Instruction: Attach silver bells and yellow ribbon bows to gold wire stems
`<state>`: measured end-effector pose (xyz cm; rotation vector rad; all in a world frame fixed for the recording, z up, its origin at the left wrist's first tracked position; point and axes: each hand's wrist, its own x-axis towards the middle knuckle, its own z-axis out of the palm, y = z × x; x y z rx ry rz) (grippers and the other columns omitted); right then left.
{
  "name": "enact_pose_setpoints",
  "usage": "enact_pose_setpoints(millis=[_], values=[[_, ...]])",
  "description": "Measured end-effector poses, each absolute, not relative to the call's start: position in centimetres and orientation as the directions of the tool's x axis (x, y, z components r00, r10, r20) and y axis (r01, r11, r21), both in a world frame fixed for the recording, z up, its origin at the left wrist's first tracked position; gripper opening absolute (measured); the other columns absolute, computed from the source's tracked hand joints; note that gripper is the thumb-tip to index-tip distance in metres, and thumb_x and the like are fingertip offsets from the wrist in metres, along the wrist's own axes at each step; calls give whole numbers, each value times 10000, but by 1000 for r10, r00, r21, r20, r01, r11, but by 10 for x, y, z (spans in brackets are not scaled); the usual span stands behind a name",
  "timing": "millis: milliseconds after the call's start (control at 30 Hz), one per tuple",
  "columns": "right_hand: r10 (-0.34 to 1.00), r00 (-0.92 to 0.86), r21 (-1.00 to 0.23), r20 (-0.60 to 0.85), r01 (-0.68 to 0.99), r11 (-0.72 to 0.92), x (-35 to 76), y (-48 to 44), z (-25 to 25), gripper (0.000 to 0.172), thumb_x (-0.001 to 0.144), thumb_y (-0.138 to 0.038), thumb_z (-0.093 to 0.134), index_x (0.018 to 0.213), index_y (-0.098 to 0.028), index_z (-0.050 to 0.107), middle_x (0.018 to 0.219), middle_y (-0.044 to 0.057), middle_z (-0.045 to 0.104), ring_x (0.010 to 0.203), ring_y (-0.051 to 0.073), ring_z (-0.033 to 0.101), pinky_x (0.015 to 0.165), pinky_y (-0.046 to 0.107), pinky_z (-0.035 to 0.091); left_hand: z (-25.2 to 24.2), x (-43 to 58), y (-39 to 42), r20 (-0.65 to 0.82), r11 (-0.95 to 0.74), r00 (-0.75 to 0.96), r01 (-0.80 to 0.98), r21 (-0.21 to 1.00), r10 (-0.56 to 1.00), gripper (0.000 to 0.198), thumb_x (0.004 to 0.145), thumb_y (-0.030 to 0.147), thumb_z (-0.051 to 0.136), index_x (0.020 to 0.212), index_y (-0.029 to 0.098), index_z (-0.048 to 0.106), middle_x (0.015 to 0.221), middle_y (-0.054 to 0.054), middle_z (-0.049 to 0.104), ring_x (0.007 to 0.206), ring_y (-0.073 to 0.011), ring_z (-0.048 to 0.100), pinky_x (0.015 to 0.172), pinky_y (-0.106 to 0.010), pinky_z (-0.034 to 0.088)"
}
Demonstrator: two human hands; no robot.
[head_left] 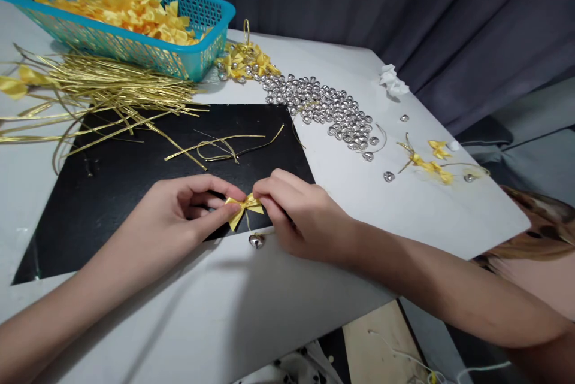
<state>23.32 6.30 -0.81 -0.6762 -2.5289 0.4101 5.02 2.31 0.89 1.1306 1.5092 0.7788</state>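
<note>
Between my two hands is a small yellow ribbon bow, held just above the front edge of a black board. My left hand pinches the bow's left loop between thumb and fingertips. The fingertips of my right hand are closed on its right side. A silver heart-shaped bell hangs below the bow on a thin gold cord. Loose gold cords lie on the board beyond my hands.
A blue basket of yellow bows stands at the back left, with a heap of gold cords before it. Finished-looking bows with bells and many silver bells lie behind the board. Loose bows and crumpled white paper sit right.
</note>
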Motion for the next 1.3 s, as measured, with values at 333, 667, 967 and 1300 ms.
enact_pose_setpoints(millis=[333,667,967,1300], values=[[533,-835,-63,135,530,846,229,54,3,314,887,-152,299,1016,-168,585,680,14,567,472,111,411,394,248,177,6,50,24,-281,262,13,319,911,960,126,677,290,666,727,175,676,595,14,663,531,-104,578,464,-161,422],[608,-794,-190,-30,601,776,228,56,9,225,836,-107,437,1003,-162,577,852,27,664,621,124,587,465,259,231,5,50,23,-204,187,15,330,925,979,122,707,315,664,707,195,640,598,25,628,541,-91,552,455,-138,411],[639,-769,-273,5,614,740,228,57,7,240,855,-110,395,995,-131,589,954,63,655,754,158,627,510,264,301,3,47,25,-234,211,38,310,927,972,145,703,303,676,773,181,637,624,22,644,547,-86,567,466,-121,430],[617,-787,-238,11,597,766,228,57,6,200,854,-89,409,974,-139,562,901,49,654,664,127,595,498,259,268,2,48,26,-238,211,42,332,919,970,150,695,321,669,750,192,616,609,18,622,542,-101,556,463,-145,432]])
